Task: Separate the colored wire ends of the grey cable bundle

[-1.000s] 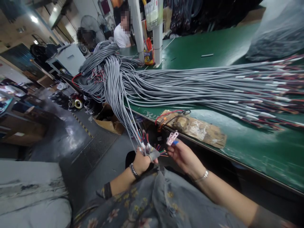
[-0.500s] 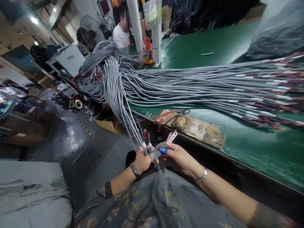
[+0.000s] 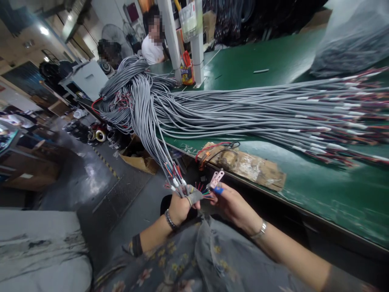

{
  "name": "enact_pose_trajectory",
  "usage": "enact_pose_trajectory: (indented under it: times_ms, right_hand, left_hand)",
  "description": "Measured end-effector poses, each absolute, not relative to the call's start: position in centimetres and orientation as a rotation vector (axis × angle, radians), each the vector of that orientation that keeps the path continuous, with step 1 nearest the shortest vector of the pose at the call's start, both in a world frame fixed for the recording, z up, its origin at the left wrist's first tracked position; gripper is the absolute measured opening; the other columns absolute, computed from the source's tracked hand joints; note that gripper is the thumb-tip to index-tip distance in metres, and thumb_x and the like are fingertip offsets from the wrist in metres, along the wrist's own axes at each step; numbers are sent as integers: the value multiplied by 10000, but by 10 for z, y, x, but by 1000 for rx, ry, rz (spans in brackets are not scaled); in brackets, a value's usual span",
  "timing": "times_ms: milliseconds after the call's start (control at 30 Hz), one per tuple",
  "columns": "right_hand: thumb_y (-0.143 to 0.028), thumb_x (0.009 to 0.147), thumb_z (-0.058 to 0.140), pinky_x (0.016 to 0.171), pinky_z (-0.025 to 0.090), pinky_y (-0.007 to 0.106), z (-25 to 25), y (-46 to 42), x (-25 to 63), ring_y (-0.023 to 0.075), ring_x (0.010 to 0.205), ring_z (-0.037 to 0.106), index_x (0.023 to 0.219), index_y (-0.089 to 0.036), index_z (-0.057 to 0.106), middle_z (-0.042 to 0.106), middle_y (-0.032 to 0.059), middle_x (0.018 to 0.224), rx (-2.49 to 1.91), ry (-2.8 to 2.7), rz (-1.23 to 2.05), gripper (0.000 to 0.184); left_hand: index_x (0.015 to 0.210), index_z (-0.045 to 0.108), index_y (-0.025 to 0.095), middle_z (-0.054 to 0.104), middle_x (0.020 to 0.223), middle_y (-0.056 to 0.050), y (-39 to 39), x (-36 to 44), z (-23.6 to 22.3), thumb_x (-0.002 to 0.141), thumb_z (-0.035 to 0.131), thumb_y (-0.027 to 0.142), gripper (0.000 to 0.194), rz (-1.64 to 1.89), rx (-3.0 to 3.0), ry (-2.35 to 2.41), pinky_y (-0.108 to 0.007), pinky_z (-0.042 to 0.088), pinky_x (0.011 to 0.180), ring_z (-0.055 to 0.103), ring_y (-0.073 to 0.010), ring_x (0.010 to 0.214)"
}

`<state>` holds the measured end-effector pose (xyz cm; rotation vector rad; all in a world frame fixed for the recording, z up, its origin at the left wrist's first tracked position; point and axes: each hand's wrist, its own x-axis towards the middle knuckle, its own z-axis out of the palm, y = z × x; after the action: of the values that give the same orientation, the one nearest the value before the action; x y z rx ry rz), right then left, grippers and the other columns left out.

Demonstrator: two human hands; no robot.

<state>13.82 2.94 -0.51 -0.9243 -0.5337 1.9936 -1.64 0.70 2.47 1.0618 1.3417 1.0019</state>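
Note:
My left hand [image 3: 180, 207] is closed around several grey cables [image 3: 168, 160], its thumb wrapped in grey tape. White sleeves [image 3: 178, 183] and bared coloured wires stick up above that fist. Between my hands, thin red, green and blue wires [image 3: 206, 196] fan out from the left thumb towards the right fingers. My right hand [image 3: 232, 205] pinches a small pink tool [image 3: 217, 177] with two flat, slotted ends pointing up; its working end is hidden by the fingers. Blue tape covers a digit of the right hand.
A large grey cable bundle [image 3: 212, 107] lies along the green table [image 3: 237, 65], coiled at the left. A worn wooden board [image 3: 258, 168] rests at the table's edge. Beneath it stands an open carton [image 3: 139, 158]. A person in white [image 3: 152, 48] is behind the posts.
My hands have drawn slightly apart, and coloured wires now show fanned out between them. The cable ends in my left hand have tilted left. The pink tool has shifted slightly left.

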Motion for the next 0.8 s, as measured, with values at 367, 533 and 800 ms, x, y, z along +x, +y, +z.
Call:
enact_pose_trajectory:
  times_ms: [367, 533, 800]
  right_hand:
    - [-716, 551, 724, 582, 432, 302, 7, 47, 143, 150, 555, 479, 630, -206, 669, 587, 18, 586, -827, -650, 1927, 520]
    - [-666, 565, 753, 581, 414, 299, 8, 48, 141, 148, 564, 480, 643, -199, 671, 608, 19, 617, -831, -586, 1895, 481]
    - [-604, 572, 788, 606, 427, 305, 7, 48, 138, 143, 561, 480, 613, -197, 665, 603, 5, 602, -858, -531, 1854, 427]
  left_hand:
    - [394, 548, 158, 486, 372, 1, 30, 1, 56, 633, 712, 449, 411, 728, 1124, 1169, -241, 322, 457, 394, -76, 377]
    - [384, 528, 155, 473, 361, 3, 33, 0, 44, 593, 723, 413, 385, 768, 1055, 1159, -240, 288, 448, 373, -69, 363]
    - [367, 517, 161, 460, 344, 9, 34, -1, 42, 567, 693, 337, 320, 734, 1036, 1155, -240, 277, 441, 361, -65, 350]
